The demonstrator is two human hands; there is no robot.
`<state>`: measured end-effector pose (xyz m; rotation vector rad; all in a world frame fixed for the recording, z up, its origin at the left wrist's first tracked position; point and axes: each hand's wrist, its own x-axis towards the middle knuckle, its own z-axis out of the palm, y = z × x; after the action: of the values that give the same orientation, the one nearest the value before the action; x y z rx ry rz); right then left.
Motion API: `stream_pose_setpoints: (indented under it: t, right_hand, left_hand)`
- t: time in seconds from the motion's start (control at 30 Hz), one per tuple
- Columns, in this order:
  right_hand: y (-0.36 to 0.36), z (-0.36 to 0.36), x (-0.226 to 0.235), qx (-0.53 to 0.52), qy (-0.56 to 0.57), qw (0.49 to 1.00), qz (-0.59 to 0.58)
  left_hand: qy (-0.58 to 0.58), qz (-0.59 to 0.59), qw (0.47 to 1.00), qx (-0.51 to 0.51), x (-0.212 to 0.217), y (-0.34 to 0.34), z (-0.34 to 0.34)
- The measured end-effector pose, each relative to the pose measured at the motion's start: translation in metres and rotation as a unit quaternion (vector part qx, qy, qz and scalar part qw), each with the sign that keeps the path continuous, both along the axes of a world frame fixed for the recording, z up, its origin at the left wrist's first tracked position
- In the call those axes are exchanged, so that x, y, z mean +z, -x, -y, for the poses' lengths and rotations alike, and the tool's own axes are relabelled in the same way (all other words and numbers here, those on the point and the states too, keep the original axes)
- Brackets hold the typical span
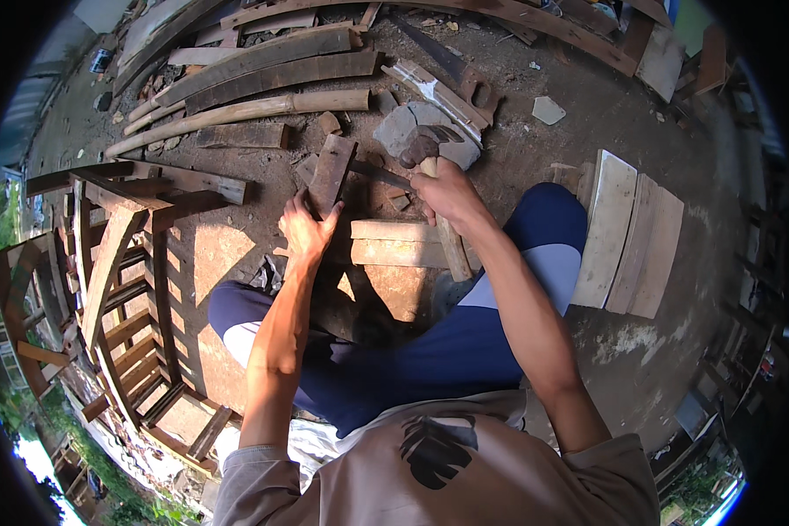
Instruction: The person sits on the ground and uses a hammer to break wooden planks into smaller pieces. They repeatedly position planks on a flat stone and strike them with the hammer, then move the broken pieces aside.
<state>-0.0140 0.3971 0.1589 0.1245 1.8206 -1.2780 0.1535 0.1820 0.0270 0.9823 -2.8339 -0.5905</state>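
Slatted wooden frame (110, 272): at the far left, its rails and slats partly in sunlight, beside the left knee.
Bamboo pole (254, 112): on the ground beyond the frame, just below some long dark boards (285, 79).
Left hand (307, 230): thumb and fingers spread around the lower end of a short wooden block, gripping it.
Wooden block (331, 174): ahead of the person, tilted, its far end leaning slightly right; I cannot tell whether its near end rests on anything.
Dark flat strip (381, 174): between the block and the right hand.
Pale plank (390, 231): crosswise between the knees, partly sunlit.
Grey stone slab (394, 130): on the ground just beyond the right hand.
Hammer (453, 250): head pointing away from the person, in front of the slab; whether they touch is unclear.
Right hand (447, 191): fingers curled closed around the hammer's handle, near the head.
Handsaw (478, 92): on the ground beyond the slab, wooden handle nearer.
Flat boards (614, 228): side by side on the ground, right of the right knee.
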Motion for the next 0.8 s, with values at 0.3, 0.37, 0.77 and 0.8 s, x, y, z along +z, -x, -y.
stream_pose_setpoints:
  t: [0.3, 0.37, 0.77, 0.8]
  right_hand:
    - [-0.003, -0.024, -0.005, -0.117, 0.093, 0.989, 0.005]
    - [-0.006, -0.023, 0.002, -0.122, 0.099, 0.987, 0.009]
    - [0.003, -0.026, 0.003, -0.155, 0.071, 0.985, -0.002]
    - [0.009, -0.030, -0.010, -0.133, 0.088, 0.987, 0.001]
  left_hand:
    - [-0.279, 0.105, 0.950, -0.091, 0.031, 0.011, 0.024]
    - [-0.246, 0.212, 0.939, -0.112, 0.035, 0.014, 0.022]
    - [0.023, 0.078, 0.994, -0.071, 0.019, -0.019, -0.036]
    - [0.031, 0.068, 0.993, -0.093, 0.021, -0.024, -0.039]
